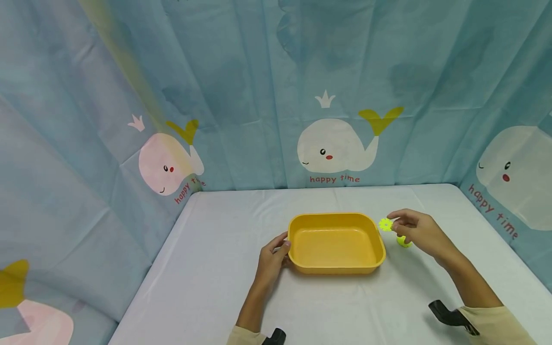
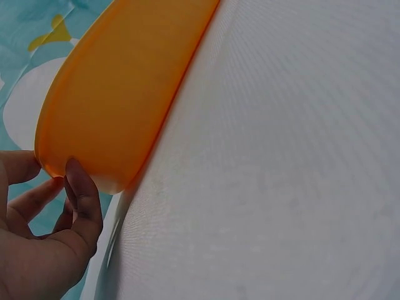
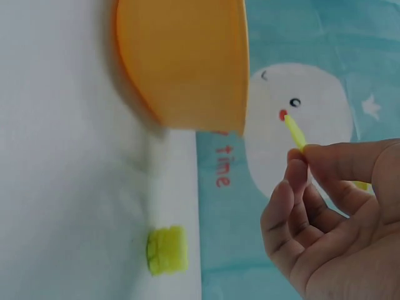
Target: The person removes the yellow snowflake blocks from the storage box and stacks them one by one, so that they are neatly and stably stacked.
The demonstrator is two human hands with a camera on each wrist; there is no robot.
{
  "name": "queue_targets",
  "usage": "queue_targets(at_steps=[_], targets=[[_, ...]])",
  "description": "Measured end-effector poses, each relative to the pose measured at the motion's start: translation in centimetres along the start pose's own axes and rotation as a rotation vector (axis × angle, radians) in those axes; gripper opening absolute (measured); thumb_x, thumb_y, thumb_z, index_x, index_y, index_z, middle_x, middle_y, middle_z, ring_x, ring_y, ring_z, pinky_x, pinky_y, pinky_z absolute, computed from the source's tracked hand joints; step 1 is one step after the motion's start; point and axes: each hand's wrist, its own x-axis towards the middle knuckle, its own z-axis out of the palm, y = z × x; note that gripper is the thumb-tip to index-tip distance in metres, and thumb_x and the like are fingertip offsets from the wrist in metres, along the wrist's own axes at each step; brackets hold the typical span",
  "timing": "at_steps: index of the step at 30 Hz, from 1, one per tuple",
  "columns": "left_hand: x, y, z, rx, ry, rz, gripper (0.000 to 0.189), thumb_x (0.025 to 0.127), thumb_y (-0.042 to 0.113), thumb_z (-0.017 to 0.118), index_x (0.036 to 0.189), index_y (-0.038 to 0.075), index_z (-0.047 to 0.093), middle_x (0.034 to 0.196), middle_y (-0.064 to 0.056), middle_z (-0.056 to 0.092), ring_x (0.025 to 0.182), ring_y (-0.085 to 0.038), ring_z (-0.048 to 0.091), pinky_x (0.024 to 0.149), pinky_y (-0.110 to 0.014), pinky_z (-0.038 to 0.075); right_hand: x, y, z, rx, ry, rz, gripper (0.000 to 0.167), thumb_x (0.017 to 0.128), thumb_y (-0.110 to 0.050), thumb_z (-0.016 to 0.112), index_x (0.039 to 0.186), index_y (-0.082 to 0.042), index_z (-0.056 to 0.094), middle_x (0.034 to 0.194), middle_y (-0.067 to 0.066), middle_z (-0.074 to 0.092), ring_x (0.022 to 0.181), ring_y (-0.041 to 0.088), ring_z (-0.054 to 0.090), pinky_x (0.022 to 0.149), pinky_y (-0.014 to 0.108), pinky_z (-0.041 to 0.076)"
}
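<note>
A yellow rectangular plastic tray [image 1: 336, 267] with rounded corners stands on the white-covered table. My left hand [image 1: 270, 258] grips its left end, thumb and fingers at the rim; the left wrist view shows the fingertips [image 2: 80, 178] against the tray's outer wall [image 2: 119, 94]. Just off the tray's right rim, my right hand [image 1: 419, 233] pinches a small yellow-green notched disc [image 1: 385, 224] between thumb and fingertips. It appears edge-on and thin in the right wrist view. Below that hand, a short stack of yellow-green discs [image 3: 167, 250] sits on the table, partly hidden in the head view.
The white tablecloth [image 1: 224, 249] spreads around the tray. Blue curtains [image 1: 241, 120] printed with whales enclose the table's back and sides. Black wrist mounts [image 1: 448, 315] sit at both sleeves.
</note>
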Motion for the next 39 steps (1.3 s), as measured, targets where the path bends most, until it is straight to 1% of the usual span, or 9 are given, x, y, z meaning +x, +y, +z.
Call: queue_targets(at_steps=[8, 15, 21, 26, 34, 39], targets=[[0.0, 0.1, 0.0, -0.011, -0.006, 0.001, 0.045, 0.109, 0.028, 0.062, 0.151, 0.014, 0.06, 0.132, -0.018, 0.06, 0.099, -0.026, 0.071, 0.081, -0.025, 0.06, -0.2, 2.3, -0.7, -0.06, 0.032, 0.041, 0.04, 0.11, -0.025, 0.059, 0.141, 0.0, 0.061, 0.119, 0.022, 0.071, 0.095, 0.029, 0.065, 0.071, 0.033, 0.06], [0.0, 0.0, 0.0, -0.015, -0.008, 0.001, 0.046, 0.109, 0.028, 0.062, 0.152, 0.013, 0.059, 0.134, -0.017, 0.06, 0.098, -0.026, 0.071, 0.081, -0.026, 0.06, -0.1, 3.6, -1.3, -0.081, 0.034, 0.089, 0.038, 0.11, -0.019, 0.057, 0.14, 0.004, 0.06, 0.115, 0.024, 0.071, 0.097, 0.034, 0.066, 0.069, 0.03, 0.058], [0.1, 0.0, 0.0, -0.023, -0.01, 0.001, 0.045, 0.109, 0.027, 0.062, 0.151, 0.013, 0.06, 0.133, -0.019, 0.06, 0.097, -0.024, 0.071, 0.081, -0.024, 0.06, 0.2, 4.6, -1.6, -0.079, 0.026, 0.141, 0.039, 0.108, -0.015, 0.056, 0.139, 0.009, 0.058, 0.113, 0.025, 0.072, 0.095, 0.034, 0.065, 0.069, 0.028, 0.058], [0.1, 0.0, 0.0, -0.025, -0.007, -0.001, 0.045, 0.108, 0.027, 0.062, 0.151, 0.013, 0.06, 0.133, -0.018, 0.061, 0.098, -0.023, 0.07, 0.081, -0.024, 0.06, 0.2, 5.2, -1.8, -0.082, 0.02, 0.16, 0.039, 0.107, -0.013, 0.056, 0.139, 0.008, 0.058, 0.11, 0.023, 0.072, 0.096, 0.033, 0.065, 0.069, 0.031, 0.059], [0.2, 0.0, 0.0, -0.024, -0.009, -0.002, 0.046, 0.108, 0.027, 0.062, 0.152, 0.012, 0.059, 0.133, -0.018, 0.06, 0.098, -0.023, 0.07, 0.081, -0.024, 0.059, 0.3, 6.0, -2.1, -0.092, 0.009, 0.209, 0.041, 0.106, -0.015, 0.055, 0.14, 0.008, 0.057, 0.112, 0.025, 0.071, 0.096, 0.031, 0.064, 0.07, 0.033, 0.058], [0.1, -0.1, 0.0, -0.021, -0.01, -0.002, 0.048, 0.108, 0.03, 0.063, 0.152, 0.012, 0.059, 0.133, -0.018, 0.06, 0.098, -0.024, 0.07, 0.081, -0.024, 0.06, 0.3, 6.3, -2.1, -0.08, -0.001, 0.217, 0.042, 0.106, -0.016, 0.056, 0.14, 0.009, 0.057, 0.105, 0.02, 0.07, 0.092, 0.029, 0.062, 0.069, 0.033, 0.058]])
